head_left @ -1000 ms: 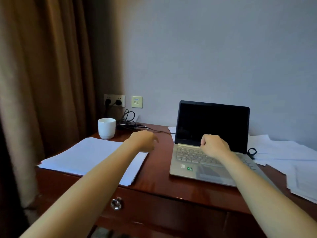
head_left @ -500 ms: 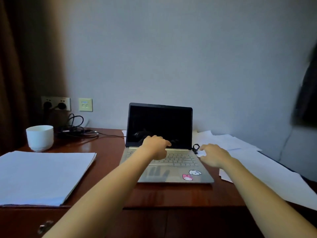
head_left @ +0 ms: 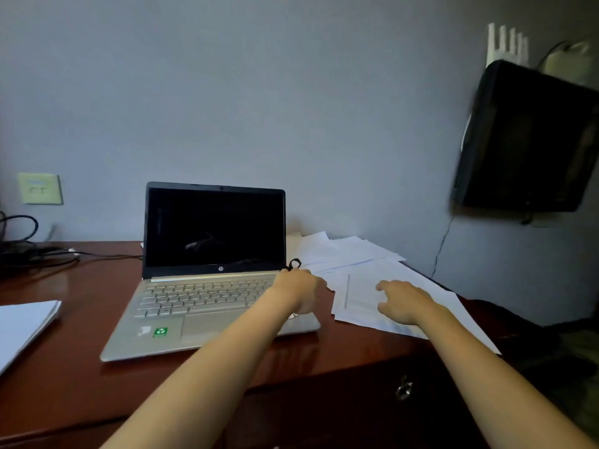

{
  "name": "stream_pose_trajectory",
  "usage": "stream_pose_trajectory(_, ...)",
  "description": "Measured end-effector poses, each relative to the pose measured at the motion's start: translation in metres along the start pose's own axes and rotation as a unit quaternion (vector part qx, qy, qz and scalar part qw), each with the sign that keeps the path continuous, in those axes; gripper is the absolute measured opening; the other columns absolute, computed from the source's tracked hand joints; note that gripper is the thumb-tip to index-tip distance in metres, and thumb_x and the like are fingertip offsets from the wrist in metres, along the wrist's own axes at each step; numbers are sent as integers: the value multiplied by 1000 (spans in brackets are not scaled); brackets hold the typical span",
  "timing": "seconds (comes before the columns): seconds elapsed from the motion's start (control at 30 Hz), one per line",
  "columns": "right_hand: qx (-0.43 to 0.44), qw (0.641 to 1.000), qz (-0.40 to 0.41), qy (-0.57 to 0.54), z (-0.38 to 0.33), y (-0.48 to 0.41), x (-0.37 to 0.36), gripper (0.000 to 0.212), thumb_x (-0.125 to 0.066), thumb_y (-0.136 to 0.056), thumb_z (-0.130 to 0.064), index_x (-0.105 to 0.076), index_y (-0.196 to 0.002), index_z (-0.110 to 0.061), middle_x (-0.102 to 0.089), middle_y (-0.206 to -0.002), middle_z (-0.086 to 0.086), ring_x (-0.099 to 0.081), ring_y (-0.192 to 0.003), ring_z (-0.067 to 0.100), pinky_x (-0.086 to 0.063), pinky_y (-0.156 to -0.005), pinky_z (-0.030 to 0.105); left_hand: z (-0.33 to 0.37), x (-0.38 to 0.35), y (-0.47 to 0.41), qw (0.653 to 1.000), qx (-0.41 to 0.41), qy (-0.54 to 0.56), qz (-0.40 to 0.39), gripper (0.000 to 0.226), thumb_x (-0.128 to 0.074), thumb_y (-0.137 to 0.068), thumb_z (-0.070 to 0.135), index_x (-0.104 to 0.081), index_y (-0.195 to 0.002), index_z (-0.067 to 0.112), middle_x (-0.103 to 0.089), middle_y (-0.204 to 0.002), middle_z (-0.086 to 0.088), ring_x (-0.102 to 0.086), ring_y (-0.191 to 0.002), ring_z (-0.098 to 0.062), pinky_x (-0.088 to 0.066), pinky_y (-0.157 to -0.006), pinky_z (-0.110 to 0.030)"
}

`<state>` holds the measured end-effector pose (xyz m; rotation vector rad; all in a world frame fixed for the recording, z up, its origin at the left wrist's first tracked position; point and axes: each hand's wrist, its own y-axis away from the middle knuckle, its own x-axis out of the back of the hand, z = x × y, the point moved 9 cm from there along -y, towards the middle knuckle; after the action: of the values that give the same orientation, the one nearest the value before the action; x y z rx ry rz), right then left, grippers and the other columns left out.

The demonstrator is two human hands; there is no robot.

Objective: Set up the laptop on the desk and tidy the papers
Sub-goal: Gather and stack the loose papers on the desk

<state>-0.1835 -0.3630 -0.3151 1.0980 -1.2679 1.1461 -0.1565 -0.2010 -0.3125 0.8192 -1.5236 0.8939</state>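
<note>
Head view: we see the laptop (head_left: pixel 207 286) open on the desk (head_left: pixel 90 286). Our left hand (head_left: pixel 299 291) sits at the laptop's right edge, fingers bent; we cannot tell if they grip. Right of the laptop, our right hand (head_left: pixel 405 303) rests spread-fingered on loose papers (head_left: pixel 356 251).

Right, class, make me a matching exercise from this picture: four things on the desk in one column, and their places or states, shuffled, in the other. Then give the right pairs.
Column A
1. laptop
2. scattered papers
3. neat paper stack
4. black cables

Column B
a. at the left edge of the desk, partly out of view
b. middle of the desk, lid open, screen dark
c. back left of the desk, by the wall
d. right of the laptop, spread out loosely

Pairs: 1-b, 2-d, 3-a, 4-c
</note>
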Motion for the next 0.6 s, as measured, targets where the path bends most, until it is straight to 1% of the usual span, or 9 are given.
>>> stream_pose_trajectory(0.1,-17,1000,-20,8,20,1,-11,52,-42,-94,-24,-29,-145,-19,-39,-145,7,-39,-130,26,-36,-101,33,20,-8,-9,1000,-15,-1,-10,35,-45,-93,25,-51,-127,20,-50,-129,-12,-46,-121,-33,-38,-91,-37)
stream_pose_trajectory(0.17,-19,999,-49,5,29,2,-22,58,-46,-91,-20,-27,-146,-20,-37,-146,7,-39,-131,27,-36,-101,32,29,-17,-15,1000,-20,6,-15,41,-44,-93,26,-46,-134,22,-46,-137,-11,-42,-126,-31,-35,-98,-38)
stream_pose_trajectory(0.23,-13,995,-96,-10,33,5,-36,69,-50,-85,-16,-24,-148,-23,-31,-150,7,-36,-134,27,-37,-104,31,34,-29,-22,999,-26,16,-23,48,-43,-93,27,-39,-141,28,-39,-146,-7,-35,-134,-28,-30,-106,-38)
stream_pose_trajectory(0.3,-7,991,-136,-5,34,9,-48,79,-53,-79,-11,-18,-149,-26,-25,-153,6,-33,-137,27,-37,-107,33,40,-39,-26,999,-33,16,-33,51,-43,-93,28,-36,-143,30,-37,-148,-5,-29,-138,-26,-27,-109,-38)
stream_pose_trajectory(0.33,-9,989,-147,8,36,10,-52,84,-53,-78,-8,-14,-150,-27,-21,-154,6,-30,-138,27,-36,-108,35,42,-44,-27,999,-34,14,-41,51,-44,-93,28,-35,-143,30,-36,-148,-6,-28,-138,-26,-26,-109,-37)
stream_pose_trajectory(0.43,-14,986,-149,78,42,12,-61,84,-47,-83,-3,-3,-150,-28,-17,-154,9,-28,-137,31,-31,-111,38,47,-55,-27,997,-26,20,-64,53,-43,-94,26,-31,-145,29,-38,-147,-9,-33,-136,-29,-25,-109,-38)
stream_pose_trajectory(0.53,-20,981,-155,114,49,13,-70,85,-45,-88,1,5,-150,-27,-15,-155,10,-34,-135,31,-35,-108,37,49,-64,-28,995,-18,43,-83,54,-38,-95,23,-25,-147,27,-41,-144,-12,-35,-133,-31,-25,-109,-39)
stream_pose_trajectory(0.6,-15,981,-142,133,53,11,-73,87,-47,-89,3,6,-150,-27,-17,-154,10,-38,-132,30,-38,-106,36,50,-66,-28,994,-16,67,-85,51,-34,-97,23,-24,-147,25,-42,-143,-13,-37,-132,-31,-26,-108,-40)
